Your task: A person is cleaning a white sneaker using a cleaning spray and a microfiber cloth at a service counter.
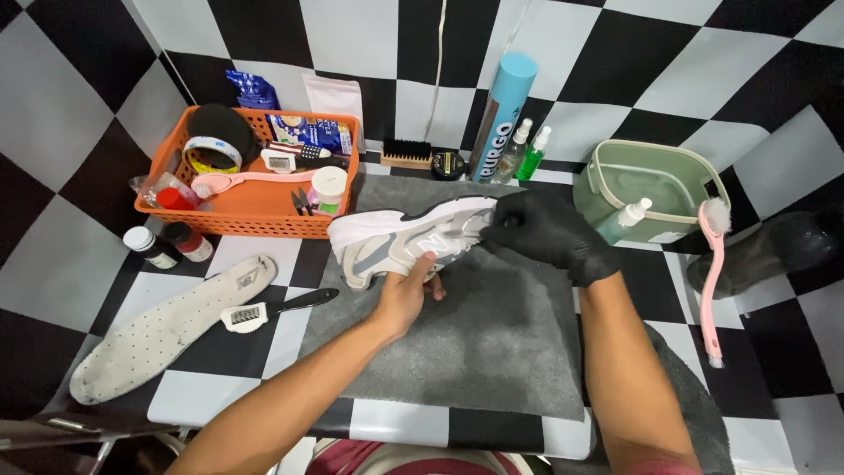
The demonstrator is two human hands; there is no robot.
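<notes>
Grey mat [492,343]: left hand [406,295] cradles sneaker [409,237], gloved right hand [545,233] grips heel.

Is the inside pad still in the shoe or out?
Out. The white insole lies flat on the checkered table, left of the shoe both hands hold.

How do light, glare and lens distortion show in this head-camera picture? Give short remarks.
Head view: even overhead light, soft shadow under the left hand and white sneaker on the grey mat; glare on the glossy checkered tabletop and on the green tub; wide-angle lens bends the checker lines at the edges; the black-gloved right hand loses detail; focus is sharp overall.
</notes>
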